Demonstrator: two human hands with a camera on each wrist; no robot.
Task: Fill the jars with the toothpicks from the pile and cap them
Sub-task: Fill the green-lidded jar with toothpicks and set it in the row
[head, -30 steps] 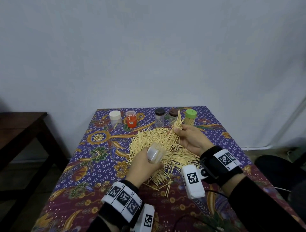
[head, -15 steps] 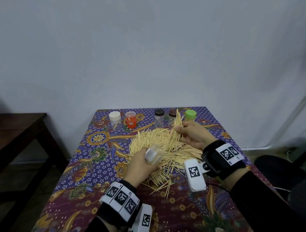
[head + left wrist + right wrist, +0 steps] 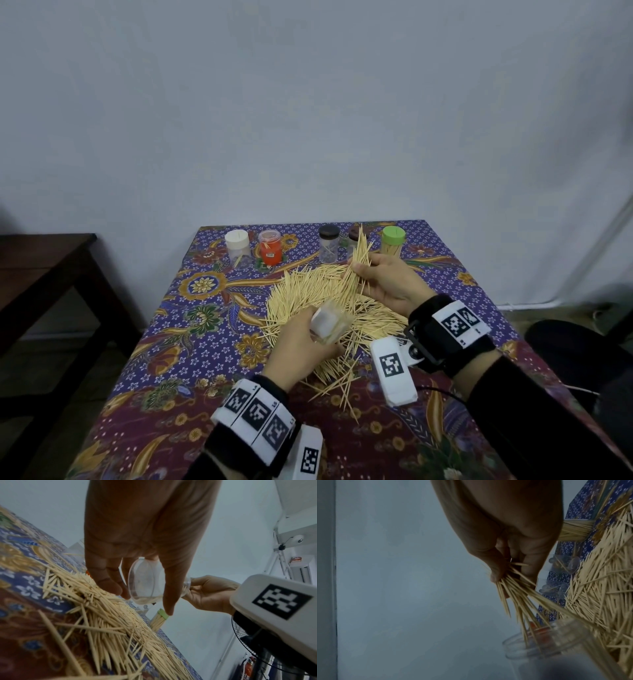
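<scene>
A big pile of toothpicks (image 3: 318, 298) (image 3: 109, 616) (image 3: 599, 588) lies mid-table on the patterned cloth. My left hand (image 3: 301, 339) (image 3: 145, 591) grips a clear uncapped jar (image 3: 330, 322) (image 3: 144, 581) (image 3: 546, 641), tilted over the pile with its mouth toward the right hand. My right hand (image 3: 383, 281) (image 3: 510, 572) pinches a bundle of toothpicks (image 3: 356, 263) (image 3: 522, 597) that fans up and down. In the right wrist view the bundle's lower tips reach the jar's mouth.
Along the table's far edge stand capped jars: white-capped (image 3: 237, 246), orange (image 3: 270, 247), black-capped (image 3: 329, 243), brown-capped (image 3: 354, 240) partly behind the bundle, and green-capped (image 3: 393, 241) full of toothpicks. A dark wooden table (image 3: 44, 274) stands left. Loose toothpicks (image 3: 339, 380) scatter toward me.
The right hand has carried its toothpick bundle a little left and down toward the jar. The left hand with the jar has barely moved.
</scene>
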